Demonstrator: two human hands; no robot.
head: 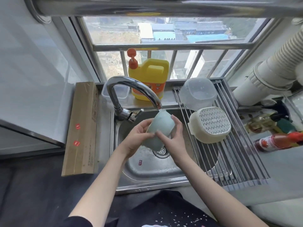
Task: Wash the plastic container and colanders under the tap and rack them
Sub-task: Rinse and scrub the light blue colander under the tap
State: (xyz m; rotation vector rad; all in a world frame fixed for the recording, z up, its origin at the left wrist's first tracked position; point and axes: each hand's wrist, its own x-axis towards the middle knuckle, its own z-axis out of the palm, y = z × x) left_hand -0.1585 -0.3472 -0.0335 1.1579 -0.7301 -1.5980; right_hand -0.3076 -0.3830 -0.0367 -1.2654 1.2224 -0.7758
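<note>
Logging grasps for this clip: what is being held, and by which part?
The green bowl, under the tap: the left hand grips its left side, the right hand its right side.

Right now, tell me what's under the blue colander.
Under the blue colander lies the sink, with part of its drain strainer showing. The colander covers the strainer's far part.

detergent jug [150,79]: yellow, upright on the window ledge
cardboard box [83,128]: flat, left of the jug
sauce bottle [277,141]: lying, far right of the jug
</note>
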